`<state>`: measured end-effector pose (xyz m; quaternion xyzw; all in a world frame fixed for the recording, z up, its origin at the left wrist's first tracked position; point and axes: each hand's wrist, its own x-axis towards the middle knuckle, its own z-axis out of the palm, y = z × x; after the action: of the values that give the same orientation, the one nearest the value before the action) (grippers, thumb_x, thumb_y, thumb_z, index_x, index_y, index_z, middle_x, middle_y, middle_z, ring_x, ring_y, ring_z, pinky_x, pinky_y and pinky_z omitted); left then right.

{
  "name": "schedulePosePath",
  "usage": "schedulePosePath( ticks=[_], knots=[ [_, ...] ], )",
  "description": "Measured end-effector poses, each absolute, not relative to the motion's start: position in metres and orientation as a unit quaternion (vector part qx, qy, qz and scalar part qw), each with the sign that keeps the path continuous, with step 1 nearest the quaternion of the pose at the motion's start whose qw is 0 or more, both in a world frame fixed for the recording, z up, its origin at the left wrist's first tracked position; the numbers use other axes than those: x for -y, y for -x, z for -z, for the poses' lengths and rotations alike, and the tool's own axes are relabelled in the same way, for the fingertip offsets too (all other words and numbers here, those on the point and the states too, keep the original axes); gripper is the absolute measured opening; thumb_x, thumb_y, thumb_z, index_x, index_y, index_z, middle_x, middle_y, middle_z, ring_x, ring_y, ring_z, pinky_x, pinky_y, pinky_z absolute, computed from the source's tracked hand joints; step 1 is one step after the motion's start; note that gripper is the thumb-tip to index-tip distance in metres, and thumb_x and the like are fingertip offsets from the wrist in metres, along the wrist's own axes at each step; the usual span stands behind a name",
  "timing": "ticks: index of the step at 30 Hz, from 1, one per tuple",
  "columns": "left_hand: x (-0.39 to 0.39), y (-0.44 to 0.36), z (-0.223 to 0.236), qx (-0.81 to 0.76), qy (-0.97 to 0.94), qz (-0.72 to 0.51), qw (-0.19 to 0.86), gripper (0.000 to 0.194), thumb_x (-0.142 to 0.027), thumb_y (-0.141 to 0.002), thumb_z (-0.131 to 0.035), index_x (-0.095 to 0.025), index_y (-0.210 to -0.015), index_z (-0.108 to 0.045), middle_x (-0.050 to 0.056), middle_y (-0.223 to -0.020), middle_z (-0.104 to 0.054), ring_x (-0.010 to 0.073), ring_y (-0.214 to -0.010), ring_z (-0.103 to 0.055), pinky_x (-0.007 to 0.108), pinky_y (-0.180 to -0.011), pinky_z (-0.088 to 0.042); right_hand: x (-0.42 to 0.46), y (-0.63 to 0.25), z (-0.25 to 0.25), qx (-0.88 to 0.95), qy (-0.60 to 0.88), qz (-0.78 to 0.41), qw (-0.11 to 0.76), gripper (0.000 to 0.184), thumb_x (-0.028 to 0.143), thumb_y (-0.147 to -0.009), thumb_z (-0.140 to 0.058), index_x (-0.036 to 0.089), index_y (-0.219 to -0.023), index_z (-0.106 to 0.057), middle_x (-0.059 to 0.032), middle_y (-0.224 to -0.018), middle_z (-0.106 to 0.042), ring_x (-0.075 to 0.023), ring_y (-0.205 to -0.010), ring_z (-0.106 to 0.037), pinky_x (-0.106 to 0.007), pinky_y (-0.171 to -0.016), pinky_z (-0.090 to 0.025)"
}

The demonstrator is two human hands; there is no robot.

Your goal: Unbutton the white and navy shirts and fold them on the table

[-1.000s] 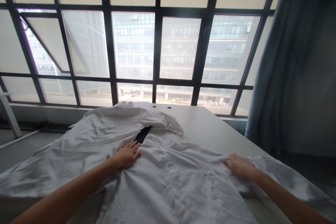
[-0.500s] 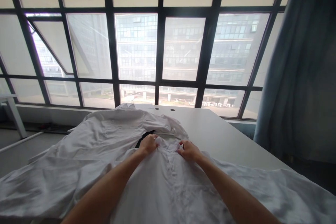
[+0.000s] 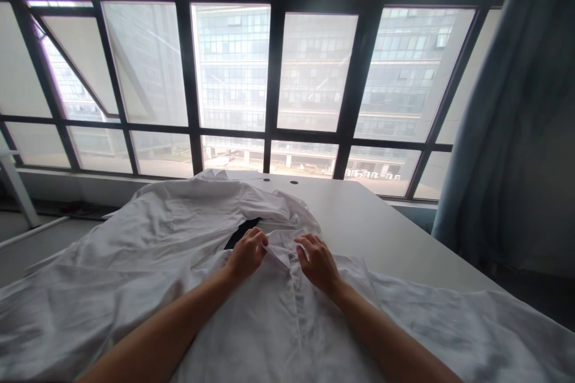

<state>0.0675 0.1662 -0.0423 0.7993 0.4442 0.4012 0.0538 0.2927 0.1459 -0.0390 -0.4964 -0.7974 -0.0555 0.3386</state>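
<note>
A white garment (image 3: 265,317), like a coat or large shirt, lies spread and wrinkled with its front seam running toward me. Near its upper edge my left hand (image 3: 247,254) is closed, pinching a fold of the cloth between thumb and fingers. Just across the seam, my right hand (image 3: 318,263) rests at the cloth with its thumb and bent fingers apart; no cloth shows gripped between them. Beside my left hand a dark patch (image 3: 242,233) shows through a gap in the white fabric.
Under the cloth stands a white table (image 3: 372,233) with two dark round holes near its far end. Beyond it is a dark-framed window wall (image 3: 274,72), one pane tilted out at left. A grey-blue curtain (image 3: 494,149) hangs at right, and a white table leg (image 3: 22,191) stands at left.
My right hand has loosened from the cloth and its fingers have spread. My left hand has shifted slightly left, still pinching, and a flap of cloth now folds out beside it. The view has tilted down.
</note>
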Motion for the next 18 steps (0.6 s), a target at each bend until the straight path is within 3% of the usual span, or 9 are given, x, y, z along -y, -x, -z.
schedulePosePath(
  ticks=[9,15,18],
  knots=[
    [-0.145,-0.075,0.039,-0.364,-0.808,-0.437,0.152,0.012,-0.016,-0.082,-0.051,-0.020,-0.085,-0.062,0.006,-0.091,-0.064,0.0172,-0.080,-0.059,0.029,-0.074,-0.051,-0.134,-0.278,0.044,0.853,0.416,-0.008,0.316,0.026,0.027,-0.092,-0.057,0.019,-0.116,-0.066,-0.0088,-0.104,-0.069,-0.0220,-0.099,-0.060,-0.035,-0.090,-0.048],
    [-0.142,-0.079,0.038,-0.396,-0.786,-0.460,0.116,0.018,-0.033,-0.087,-0.057,-0.020,-0.074,-0.055,0.004,-0.081,-0.060,0.0165,-0.073,-0.057,0.029,-0.071,-0.048,-0.132,-0.277,0.045,0.854,0.441,0.019,0.276,0.018,0.032,-0.091,-0.060,0.020,-0.082,-0.070,-0.0054,-0.089,-0.066,-0.0201,-0.089,-0.058,-0.032,-0.083,-0.046],
    [-0.144,-0.082,0.041,-0.434,-0.767,-0.466,0.076,0.024,-0.038,-0.083,-0.062,-0.021,-0.072,-0.049,0.002,-0.078,-0.057,0.0165,-0.072,-0.055,0.028,-0.069,-0.045,-0.129,-0.273,0.041,0.842,0.462,0.059,0.272,0.018,0.032,-0.090,-0.063,0.020,-0.078,-0.068,-0.0051,-0.091,-0.066,-0.0198,-0.087,-0.057,-0.032,-0.082,-0.044]
  ],
)
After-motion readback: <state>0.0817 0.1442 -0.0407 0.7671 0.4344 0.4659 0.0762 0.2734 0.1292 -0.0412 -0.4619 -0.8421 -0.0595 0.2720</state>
